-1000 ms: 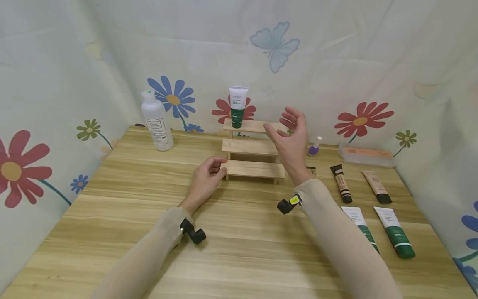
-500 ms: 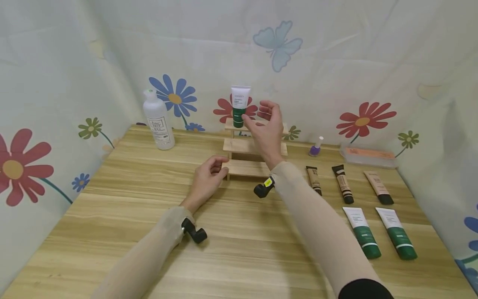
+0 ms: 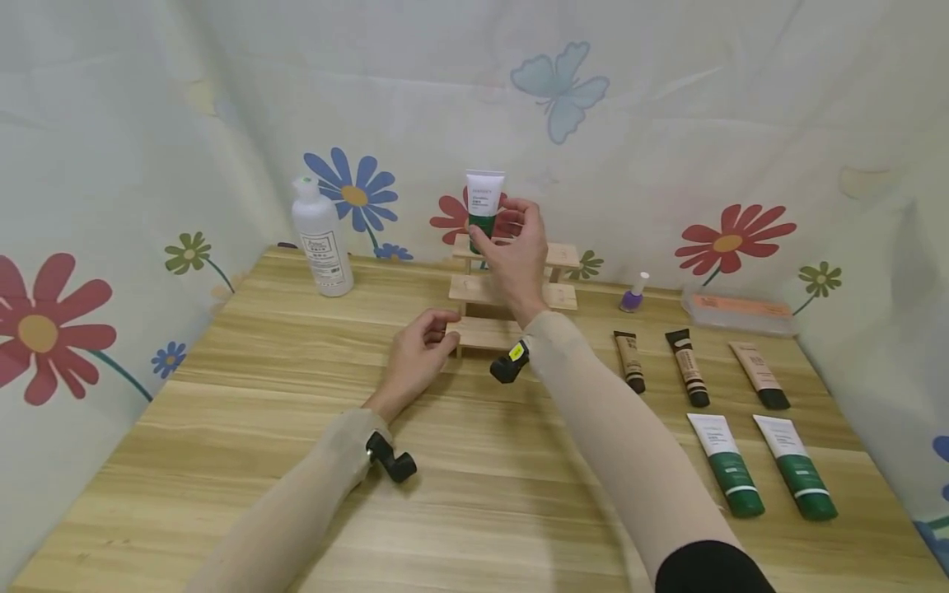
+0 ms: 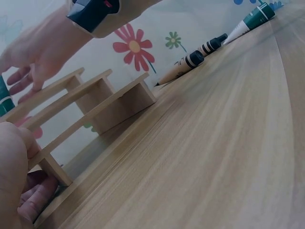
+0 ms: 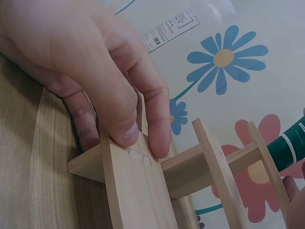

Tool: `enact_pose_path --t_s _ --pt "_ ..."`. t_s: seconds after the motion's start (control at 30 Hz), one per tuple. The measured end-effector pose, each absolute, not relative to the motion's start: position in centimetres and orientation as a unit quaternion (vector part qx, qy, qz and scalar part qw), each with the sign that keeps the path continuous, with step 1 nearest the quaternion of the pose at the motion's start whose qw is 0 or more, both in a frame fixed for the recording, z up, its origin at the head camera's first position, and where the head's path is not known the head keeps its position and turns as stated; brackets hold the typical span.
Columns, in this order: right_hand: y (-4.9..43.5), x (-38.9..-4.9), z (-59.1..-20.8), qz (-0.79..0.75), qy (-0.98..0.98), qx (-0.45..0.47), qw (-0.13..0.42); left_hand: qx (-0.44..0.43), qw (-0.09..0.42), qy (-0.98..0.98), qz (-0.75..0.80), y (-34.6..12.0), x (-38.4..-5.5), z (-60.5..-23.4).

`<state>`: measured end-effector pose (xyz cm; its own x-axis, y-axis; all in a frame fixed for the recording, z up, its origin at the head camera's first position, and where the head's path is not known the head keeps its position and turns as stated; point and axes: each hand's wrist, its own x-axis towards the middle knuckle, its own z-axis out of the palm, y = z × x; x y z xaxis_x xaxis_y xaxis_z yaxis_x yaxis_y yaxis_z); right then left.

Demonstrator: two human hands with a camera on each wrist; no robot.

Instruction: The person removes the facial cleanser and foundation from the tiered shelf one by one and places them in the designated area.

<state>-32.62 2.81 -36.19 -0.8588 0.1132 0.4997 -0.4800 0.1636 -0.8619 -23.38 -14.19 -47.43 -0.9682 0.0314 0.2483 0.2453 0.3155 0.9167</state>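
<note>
A three-step wooden stand (image 3: 474, 288) stands at the back middle of the table. My left hand (image 3: 418, 354) grips the left end of its lowest step; the right wrist view shows the thumb (image 5: 126, 136) and a finger on the step's board. A squeeze tube (image 3: 485, 193), white above and green below, stands upright on the left of the top step. My right hand (image 3: 519, 255) pinches this tube low down, its thumb across the green part and its fingers at the right side. The left wrist view shows only a sliver of the tube (image 4: 5, 102).
Left of the stand is a white bottle (image 3: 324, 239). To the right lie two more green-and-white tubes (image 3: 726, 465), a small brown tube (image 3: 629, 362), a black-and-beige tube (image 3: 687, 368) and a beige tube (image 3: 759, 376). Behind them are purple nail polish (image 3: 632, 296) and a clear case (image 3: 741, 315).
My right hand has moved left from the stand's right side to the tube on the top step, and its thumb now overlaps the tube. My left hand stays at the lowest step.
</note>
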Motion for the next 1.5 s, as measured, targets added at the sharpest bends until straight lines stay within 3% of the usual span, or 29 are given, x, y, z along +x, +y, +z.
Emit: enact_pose_path --t_s 0.97,1.5 --pt "1.7 -33.2 -36.3 0.608 -0.745 0.119 0.248 -0.085 0.087 -0.804 -0.582 -14.2 -23.2 -47.1" --pt "4.6 -30.5 -35.9 0.615 -0.729 0.113 0.279 -0.090 0.093 -0.805 -0.579 -14.2 -23.3 -47.4"
